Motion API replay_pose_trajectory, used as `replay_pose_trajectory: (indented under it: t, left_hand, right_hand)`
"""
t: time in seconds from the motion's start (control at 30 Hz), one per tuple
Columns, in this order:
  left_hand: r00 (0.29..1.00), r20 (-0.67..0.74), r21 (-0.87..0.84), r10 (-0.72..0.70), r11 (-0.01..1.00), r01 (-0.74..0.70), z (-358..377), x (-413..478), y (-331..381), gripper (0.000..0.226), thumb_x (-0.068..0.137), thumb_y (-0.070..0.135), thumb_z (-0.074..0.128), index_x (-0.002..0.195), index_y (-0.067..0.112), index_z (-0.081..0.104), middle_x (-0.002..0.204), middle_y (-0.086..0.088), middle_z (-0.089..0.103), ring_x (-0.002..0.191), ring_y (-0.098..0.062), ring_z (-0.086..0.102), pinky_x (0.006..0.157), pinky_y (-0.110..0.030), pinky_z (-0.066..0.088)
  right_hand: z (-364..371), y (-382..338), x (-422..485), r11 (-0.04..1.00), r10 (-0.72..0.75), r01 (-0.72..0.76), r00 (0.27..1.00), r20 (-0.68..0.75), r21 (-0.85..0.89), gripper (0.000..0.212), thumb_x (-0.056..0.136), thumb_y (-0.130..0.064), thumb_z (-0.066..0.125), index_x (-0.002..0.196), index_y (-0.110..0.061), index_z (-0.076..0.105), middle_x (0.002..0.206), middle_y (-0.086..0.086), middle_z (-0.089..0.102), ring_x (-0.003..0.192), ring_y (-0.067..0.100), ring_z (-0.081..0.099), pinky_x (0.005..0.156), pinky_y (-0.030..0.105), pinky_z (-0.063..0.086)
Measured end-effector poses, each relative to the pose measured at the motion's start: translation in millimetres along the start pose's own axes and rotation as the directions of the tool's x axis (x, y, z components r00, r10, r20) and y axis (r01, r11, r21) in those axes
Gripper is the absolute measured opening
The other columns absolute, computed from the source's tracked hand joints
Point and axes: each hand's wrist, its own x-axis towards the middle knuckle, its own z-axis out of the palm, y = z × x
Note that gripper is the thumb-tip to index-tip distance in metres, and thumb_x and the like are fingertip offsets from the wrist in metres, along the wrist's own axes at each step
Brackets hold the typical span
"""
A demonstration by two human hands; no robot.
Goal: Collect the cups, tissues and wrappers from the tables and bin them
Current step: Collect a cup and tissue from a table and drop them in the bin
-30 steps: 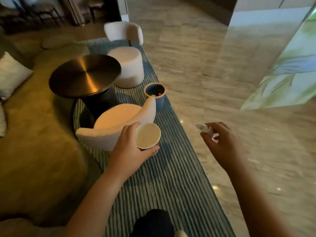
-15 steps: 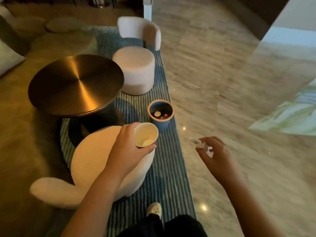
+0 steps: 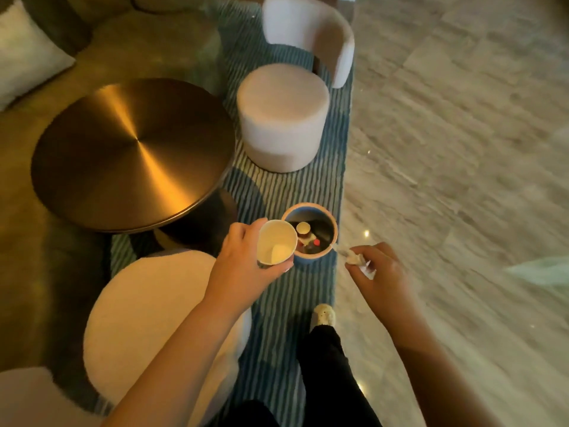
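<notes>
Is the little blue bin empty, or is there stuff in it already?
Not empty. Inside the blue bin lie a small cup and a red piece.

Both bare arms reach out from the near edge toward the far side. The left hand (image 3: 246, 260) is curled round a cup (image 3: 275, 246), with the fingers on its far side and the thumb on its near side. The right hand (image 3: 378, 272) is off to the right, back facing up. It pinches a crumpled tissue (image 3: 354, 257) with its fingertips.
</notes>
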Motion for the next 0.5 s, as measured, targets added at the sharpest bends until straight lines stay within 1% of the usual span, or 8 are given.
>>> replay_pose_trajectory:
  t: [0.1,0.17,0.23,0.33,0.43,0.5]
  left_hand:
    - [0.996,-0.012,0.010,-0.088,0.996,0.089,36,53,-2,0.072,0.067,0.056,0.073,0.126,0.041,0.034,0.107,0.015,0.033,0.099,-0.006,0.041,0.075,-0.026,0.043]
    - [0.988,-0.007,0.011,-0.157,0.988,0.157,58,84,-8,0.068,0.068,0.056,0.071,0.124,0.041,0.035,0.107,0.012,0.035,0.100,-0.011,0.044,0.075,-0.031,0.045]
    - [0.983,0.001,0.049,-0.185,0.982,0.185,79,110,-18,0.069,0.070,0.055,0.066,0.127,0.034,0.035,0.111,0.006,0.039,0.103,-0.019,0.046,0.076,-0.038,0.048]
    - [0.970,0.032,0.091,-0.240,0.967,0.236,115,145,-47,0.076,0.073,0.053,0.064,0.135,0.024,0.032,0.120,0.000,0.039,0.107,-0.023,0.047,0.080,-0.042,0.048]
    - [0.956,0.085,0.100,-0.280,0.957,0.272,161,180,-86,0.076,0.073,0.054,0.064,0.135,0.025,0.031,0.122,0.000,0.039,0.108,-0.023,0.047,0.082,-0.043,0.047]
    - [0.956,0.116,0.135,-0.268,0.958,0.252,198,199,-115,0.075,0.073,0.053,0.066,0.133,0.026,0.030,0.123,0.000,0.039,0.108,-0.023,0.048,0.078,-0.039,0.047]
  right_hand:
    - [-2,29,76,0.999,-0.036,0.039,0.993,0.112,-0.030,0.008,0.088,-0.024,0.063,0.094,-0.026,0.068,0.086,-0.007,0.053,0.078,0.002,0.050,0.064,0.009,0.036]
    - [5,49,122,0.997,-0.027,0.040,0.984,0.174,-0.072,0.010,0.089,-0.026,0.062,0.096,-0.023,0.068,0.088,-0.002,0.054,0.076,0.005,0.049,0.064,0.011,0.034]
    - [18,69,163,0.995,0.007,0.015,0.977,0.215,-0.101,0.013,0.089,-0.030,0.061,0.100,-0.024,0.067,0.092,-0.001,0.054,0.079,0.008,0.048,0.063,0.012,0.032]
    - [53,102,214,0.993,0.075,-0.048,0.962,0.261,-0.108,0.016,0.088,-0.031,0.062,0.103,-0.025,0.066,0.093,-0.001,0.055,0.081,0.010,0.048,0.061,0.013,0.031]
    - [102,144,251,0.990,0.137,-0.122,0.951,0.275,-0.072,0.014,0.085,-0.026,0.066,0.099,-0.029,0.063,0.094,-0.005,0.053,0.082,0.010,0.048,0.061,0.012,0.030]
    - [139,177,269,0.985,0.169,-0.153,0.948,0.269,-0.078,0.018,0.085,-0.026,0.065,0.103,-0.029,0.063,0.094,-0.009,0.051,0.081,0.008,0.047,0.061,0.011,0.030]
